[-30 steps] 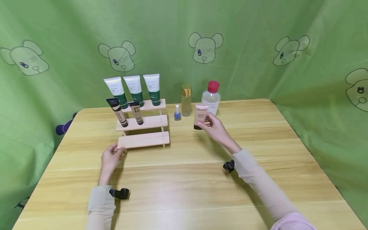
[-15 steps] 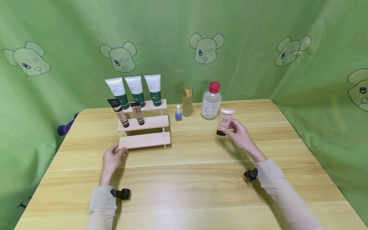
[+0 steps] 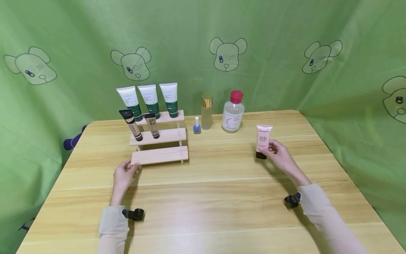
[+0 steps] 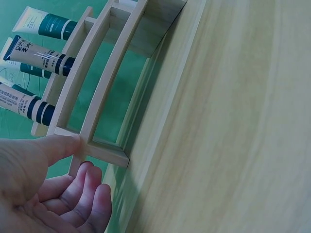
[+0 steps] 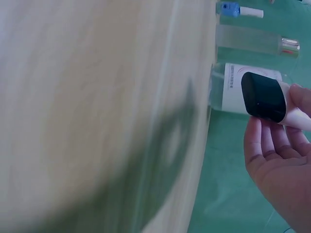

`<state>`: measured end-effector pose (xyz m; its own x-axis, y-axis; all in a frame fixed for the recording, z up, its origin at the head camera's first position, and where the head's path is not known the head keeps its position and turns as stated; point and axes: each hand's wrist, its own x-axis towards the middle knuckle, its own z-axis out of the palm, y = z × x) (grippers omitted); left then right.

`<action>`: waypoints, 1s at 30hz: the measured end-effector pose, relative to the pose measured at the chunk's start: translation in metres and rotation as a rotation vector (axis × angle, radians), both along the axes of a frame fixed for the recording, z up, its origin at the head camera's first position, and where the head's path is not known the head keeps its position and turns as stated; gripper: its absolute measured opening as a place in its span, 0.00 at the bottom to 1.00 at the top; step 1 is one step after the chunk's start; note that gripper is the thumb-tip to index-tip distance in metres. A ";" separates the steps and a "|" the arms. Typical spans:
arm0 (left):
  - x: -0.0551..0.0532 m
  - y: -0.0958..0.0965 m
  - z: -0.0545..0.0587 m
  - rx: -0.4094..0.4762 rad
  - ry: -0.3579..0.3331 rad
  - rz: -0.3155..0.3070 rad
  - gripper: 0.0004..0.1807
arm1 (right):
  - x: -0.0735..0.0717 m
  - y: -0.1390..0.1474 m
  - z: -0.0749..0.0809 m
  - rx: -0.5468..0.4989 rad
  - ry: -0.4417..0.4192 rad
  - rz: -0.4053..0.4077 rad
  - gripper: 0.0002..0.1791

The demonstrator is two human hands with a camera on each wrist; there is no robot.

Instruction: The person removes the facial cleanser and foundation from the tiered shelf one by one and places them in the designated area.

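Observation:
A three-step wooden display stand (image 3: pixel 159 154) is on the left of the table; my left hand (image 3: pixel 123 176) pinches the left end of its lowest step. Thumb and fingers (image 4: pixel 90 196) meet around that end in the left wrist view. Raised off the tabletop, a pink BB cream tube (image 3: pixel 263 140) with a black cap (image 5: pixel 262 97) at its lower end is held upright between the thumb and fingers of my right hand (image 3: pixel 281 156). White-and-green tubes (image 3: pixel 169 98) fill the top step. Two beige tubes with black ends (image 3: pixel 151 126) lean on the middle step.
Behind, a blue nail polish bottle (image 3: pixel 197 127), a gold-capped bottle (image 3: pixel 207 113) and a clear bottle with a red cap (image 3: pixel 233 114) stand in a row between the stand and the right hand. A green curtain (image 3: pixel 190 21) hangs along the back and sides of the wooden table (image 3: pixel 196 204).
My right hand has carried the BB cream tube right and towards me, away from the front of the red-capped bottle. The left hand stays on the stand.

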<state>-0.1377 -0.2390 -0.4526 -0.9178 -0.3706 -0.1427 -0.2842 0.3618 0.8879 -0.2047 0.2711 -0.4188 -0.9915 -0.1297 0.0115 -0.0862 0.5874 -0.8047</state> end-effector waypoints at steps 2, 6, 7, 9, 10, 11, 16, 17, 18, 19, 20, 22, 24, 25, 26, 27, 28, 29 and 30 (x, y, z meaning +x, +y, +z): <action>0.001 0.000 0.000 -0.003 -0.004 -0.002 0.29 | 0.001 0.004 -0.002 0.003 -0.019 0.004 0.28; 0.001 0.000 0.000 0.002 -0.008 -0.001 0.29 | 0.002 0.009 -0.004 0.020 -0.040 0.006 0.28; 0.000 0.000 0.000 0.006 -0.007 -0.001 0.28 | 0.002 0.010 -0.006 0.023 -0.043 0.007 0.28; 0.000 0.000 0.000 0.012 -0.006 -0.001 0.28 | 0.002 0.012 -0.008 0.033 -0.051 0.005 0.29; 0.000 0.000 0.000 0.015 -0.004 -0.003 0.29 | 0.002 0.014 -0.009 0.035 -0.058 0.004 0.29; 0.000 0.001 0.000 0.015 -0.002 -0.003 0.28 | 0.002 0.015 -0.010 0.038 -0.066 0.005 0.30; 0.000 0.001 0.000 0.014 0.001 -0.008 0.29 | -0.002 0.024 -0.017 0.067 -0.120 0.006 0.34; 0.000 0.001 -0.001 0.015 0.001 -0.008 0.29 | -0.003 0.026 -0.018 0.074 -0.127 0.008 0.35; 0.000 0.001 0.000 0.016 0.001 -0.009 0.29 | -0.004 0.028 -0.020 0.082 -0.133 0.010 0.35; 0.000 0.001 0.000 0.018 0.003 -0.010 0.29 | -0.005 0.029 -0.021 0.086 -0.139 0.013 0.36; 0.000 0.001 0.000 0.019 0.004 -0.012 0.29 | -0.005 0.030 -0.022 0.089 -0.145 0.015 0.36; 0.000 0.000 0.000 0.018 0.005 -0.014 0.29 | -0.006 0.032 -0.024 0.086 -0.159 0.016 0.36; 0.000 0.000 0.000 0.015 0.003 -0.013 0.29 | -0.006 0.033 -0.025 0.082 -0.179 0.016 0.36; 0.000 0.000 -0.001 0.014 0.003 -0.013 0.29 | -0.007 0.034 -0.026 0.078 -0.190 0.017 0.36; 0.000 -0.001 -0.001 0.012 0.003 -0.012 0.29 | -0.007 0.034 -0.026 0.077 -0.200 0.018 0.36; 0.000 -0.001 -0.001 0.011 0.003 -0.012 0.29 | -0.007 0.034 -0.026 0.076 -0.209 0.022 0.36; 0.000 -0.001 -0.001 0.011 0.004 -0.012 0.29 | -0.007 0.034 -0.026 0.077 -0.219 0.026 0.36; 0.000 -0.001 -0.001 0.008 0.005 -0.013 0.29 | -0.006 0.034 -0.026 0.079 -0.228 0.032 0.36; 0.000 -0.001 -0.001 0.007 0.006 -0.013 0.29 | -0.006 0.035 -0.026 0.082 -0.235 0.035 0.36</action>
